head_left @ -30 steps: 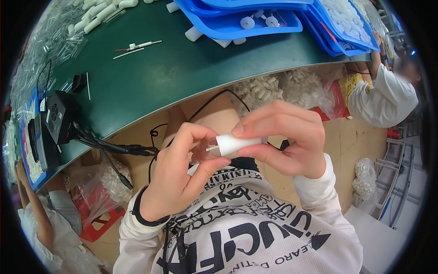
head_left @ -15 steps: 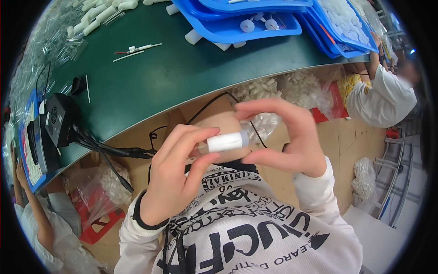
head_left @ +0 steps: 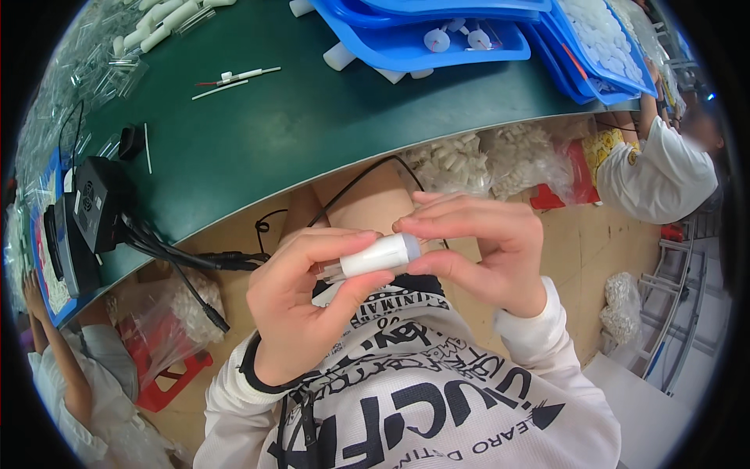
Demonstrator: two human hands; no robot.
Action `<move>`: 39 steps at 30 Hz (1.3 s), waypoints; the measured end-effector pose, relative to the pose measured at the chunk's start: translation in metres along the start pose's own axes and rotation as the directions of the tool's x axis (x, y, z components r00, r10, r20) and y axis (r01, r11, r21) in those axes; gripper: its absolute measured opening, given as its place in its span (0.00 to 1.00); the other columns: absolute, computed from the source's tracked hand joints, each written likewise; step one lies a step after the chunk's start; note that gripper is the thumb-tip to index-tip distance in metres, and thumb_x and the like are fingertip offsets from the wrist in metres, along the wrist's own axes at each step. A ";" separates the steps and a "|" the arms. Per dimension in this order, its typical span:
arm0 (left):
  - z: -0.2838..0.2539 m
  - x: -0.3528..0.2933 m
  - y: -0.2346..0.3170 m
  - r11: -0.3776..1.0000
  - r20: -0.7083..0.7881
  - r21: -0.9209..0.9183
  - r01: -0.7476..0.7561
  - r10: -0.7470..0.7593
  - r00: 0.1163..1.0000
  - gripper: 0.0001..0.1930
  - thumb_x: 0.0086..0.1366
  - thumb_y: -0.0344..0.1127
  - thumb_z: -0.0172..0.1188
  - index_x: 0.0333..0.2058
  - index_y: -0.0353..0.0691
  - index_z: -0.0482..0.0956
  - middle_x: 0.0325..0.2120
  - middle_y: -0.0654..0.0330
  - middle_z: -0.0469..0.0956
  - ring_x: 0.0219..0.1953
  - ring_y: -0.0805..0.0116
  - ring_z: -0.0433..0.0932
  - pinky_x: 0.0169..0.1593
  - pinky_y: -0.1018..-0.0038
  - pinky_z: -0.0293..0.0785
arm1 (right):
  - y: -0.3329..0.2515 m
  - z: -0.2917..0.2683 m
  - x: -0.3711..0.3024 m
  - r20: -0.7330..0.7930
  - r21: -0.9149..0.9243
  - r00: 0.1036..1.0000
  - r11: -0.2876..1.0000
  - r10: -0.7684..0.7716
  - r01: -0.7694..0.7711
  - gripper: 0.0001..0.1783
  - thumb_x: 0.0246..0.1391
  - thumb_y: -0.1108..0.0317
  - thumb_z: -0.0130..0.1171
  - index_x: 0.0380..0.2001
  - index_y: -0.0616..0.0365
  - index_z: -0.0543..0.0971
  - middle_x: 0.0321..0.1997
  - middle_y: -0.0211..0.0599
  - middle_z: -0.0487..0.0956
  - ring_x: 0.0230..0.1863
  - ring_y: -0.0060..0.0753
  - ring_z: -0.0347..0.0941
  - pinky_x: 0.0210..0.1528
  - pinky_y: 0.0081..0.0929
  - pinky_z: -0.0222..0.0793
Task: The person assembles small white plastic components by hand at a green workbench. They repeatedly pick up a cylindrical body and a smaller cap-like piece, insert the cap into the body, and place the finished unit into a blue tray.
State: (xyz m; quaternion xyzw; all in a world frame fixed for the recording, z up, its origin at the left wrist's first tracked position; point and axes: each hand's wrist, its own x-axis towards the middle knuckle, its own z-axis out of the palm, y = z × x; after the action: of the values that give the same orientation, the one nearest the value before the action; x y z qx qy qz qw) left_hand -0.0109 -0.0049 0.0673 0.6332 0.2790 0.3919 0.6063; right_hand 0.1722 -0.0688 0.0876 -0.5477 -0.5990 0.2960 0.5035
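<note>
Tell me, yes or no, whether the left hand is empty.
No: the left hand holds a white cylinder in a pinch grip, with the right hand at its other end.

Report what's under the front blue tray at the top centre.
The ends of several white cylinders stick out past the near edge of the blue tray. Whatever lies farther back is covered by the tray and can't be seen.
</note>
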 end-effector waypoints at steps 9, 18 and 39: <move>-0.006 0.003 -0.004 0.945 0.088 0.236 -0.225 0.209 0.974 0.15 0.45 0.22 0.68 0.34 0.30 0.78 0.31 0.51 0.79 0.30 0.65 0.79 0.33 0.77 0.73 | 0.010 -0.002 0.015 0.133 0.023 0.981 0.990 -0.139 0.137 0.10 0.38 0.75 0.67 0.29 0.61 0.82 0.25 0.37 0.80 0.28 0.35 0.77 0.45 0.34 0.73; -0.002 0.004 -0.005 0.987 0.020 -0.047 0.157 -0.156 0.988 0.10 0.54 0.21 0.61 0.36 0.30 0.75 0.30 0.51 0.79 0.26 0.70 0.76 0.32 0.79 0.72 | 0.022 -0.001 0.020 0.168 0.106 0.984 0.992 0.056 -0.075 0.16 0.36 0.69 0.69 0.33 0.61 0.82 0.32 0.41 0.80 0.33 0.35 0.76 0.43 0.31 0.72; -0.006 0.007 -0.007 0.837 0.266 -0.171 0.520 -0.469 0.842 0.09 0.65 0.27 0.47 0.42 0.28 0.71 0.24 0.64 0.73 0.26 0.80 0.69 0.31 0.84 0.65 | 0.037 0.003 0.029 0.209 -0.129 0.909 0.911 -0.361 0.391 0.16 0.38 0.71 0.66 0.33 0.65 0.79 0.32 0.39 0.79 0.34 0.37 0.77 0.47 0.38 0.73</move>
State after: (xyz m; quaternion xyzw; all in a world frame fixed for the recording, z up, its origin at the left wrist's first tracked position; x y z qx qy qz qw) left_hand -0.0112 0.0044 0.0617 0.5003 0.3186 0.1813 0.7844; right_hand 0.1853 -0.0326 0.0612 -0.4330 -0.7593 0.1900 0.4470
